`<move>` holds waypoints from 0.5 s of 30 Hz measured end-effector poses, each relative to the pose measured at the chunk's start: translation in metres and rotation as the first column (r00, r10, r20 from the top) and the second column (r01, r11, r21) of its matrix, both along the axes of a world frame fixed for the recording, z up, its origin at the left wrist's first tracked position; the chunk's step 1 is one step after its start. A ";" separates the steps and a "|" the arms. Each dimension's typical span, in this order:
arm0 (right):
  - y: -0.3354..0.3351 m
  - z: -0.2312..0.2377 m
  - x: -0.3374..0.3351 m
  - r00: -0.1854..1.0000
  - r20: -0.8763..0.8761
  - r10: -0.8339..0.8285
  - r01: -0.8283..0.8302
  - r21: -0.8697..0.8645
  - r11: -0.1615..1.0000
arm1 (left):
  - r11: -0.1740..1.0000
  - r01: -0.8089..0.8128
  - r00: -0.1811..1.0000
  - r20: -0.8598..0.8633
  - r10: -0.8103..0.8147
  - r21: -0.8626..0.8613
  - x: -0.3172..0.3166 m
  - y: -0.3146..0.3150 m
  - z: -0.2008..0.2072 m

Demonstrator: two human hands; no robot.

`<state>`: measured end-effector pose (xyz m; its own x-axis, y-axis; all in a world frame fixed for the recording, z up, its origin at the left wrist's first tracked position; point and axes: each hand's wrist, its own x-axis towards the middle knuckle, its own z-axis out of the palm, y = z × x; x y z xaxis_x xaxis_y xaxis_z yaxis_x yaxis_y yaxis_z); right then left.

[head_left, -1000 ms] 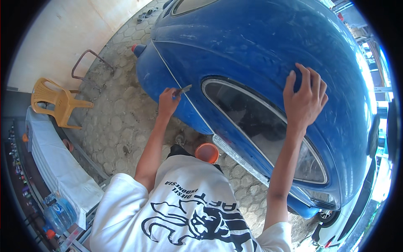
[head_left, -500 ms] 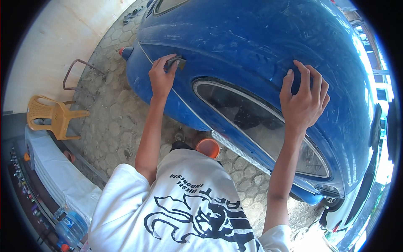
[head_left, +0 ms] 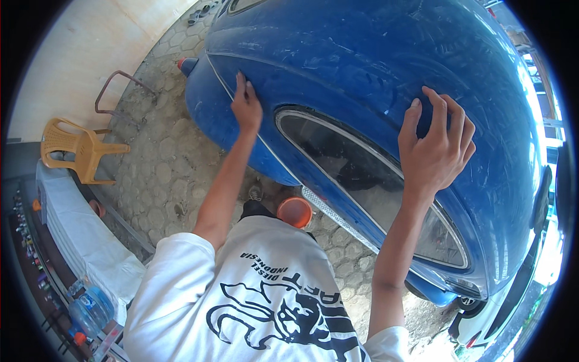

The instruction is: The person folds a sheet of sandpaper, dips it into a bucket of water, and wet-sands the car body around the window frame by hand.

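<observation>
A blue car (head_left: pixel 338 66) with worn, scuffed paint fills the view ahead of me. My left hand (head_left: pixel 246 107) is pressed to its panel just left of the side window (head_left: pixel 344 163), beside the pale trim line. The fingers are closed together over a small grey sanding block, which the hand now almost wholly hides. My right hand (head_left: pixel 435 142) rests above that window with its fingers spread and bent. Its fingertips are at the blue roof, and nothing shows in its grasp.
Below the car, an orange bucket (head_left: pixel 295 212) stands on paving near my foot (head_left: pixel 256 192). At left are a yellow plastic chair (head_left: pixel 81 148), a bent metal frame (head_left: pixel 111 93) and a white-covered surface (head_left: pixel 84 229). A large water bottle (head_left: pixel 91 311) is at lower left.
My left hand has slid slightly right across the panel and turned, so the grey sanding block is now mostly covered. The right hand keeps nearly the same place. The view has shifted a little.
</observation>
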<state>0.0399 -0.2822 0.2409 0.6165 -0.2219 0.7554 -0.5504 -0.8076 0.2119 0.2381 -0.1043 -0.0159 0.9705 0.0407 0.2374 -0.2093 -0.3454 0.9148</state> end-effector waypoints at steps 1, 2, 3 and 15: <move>-0.002 -0.001 -0.002 1.000 -0.002 -0.011 0.011 -0.001 1.000 | 0.989 0.034 0.979 -0.195 -0.062 -0.141 -0.023 -0.013 0.005; -0.001 -0.001 -0.003 1.000 -0.005 -0.006 0.006 -0.001 1.000 | 0.990 0.028 0.979 -0.198 -0.056 -0.141 -0.037 -0.020 -0.001; 0.001 0.000 -0.003 1.000 -0.007 -0.018 0.018 0.012 1.000 | 0.961 0.073 0.987 -0.121 -0.108 -0.265 -0.050 -0.026 -0.010; 0.000 0.000 0.002 0.999 -0.019 -0.044 0.043 -0.039 0.998 | 0.861 0.303 0.939 -0.026 -0.343 -0.409 -0.072 -0.018 -0.045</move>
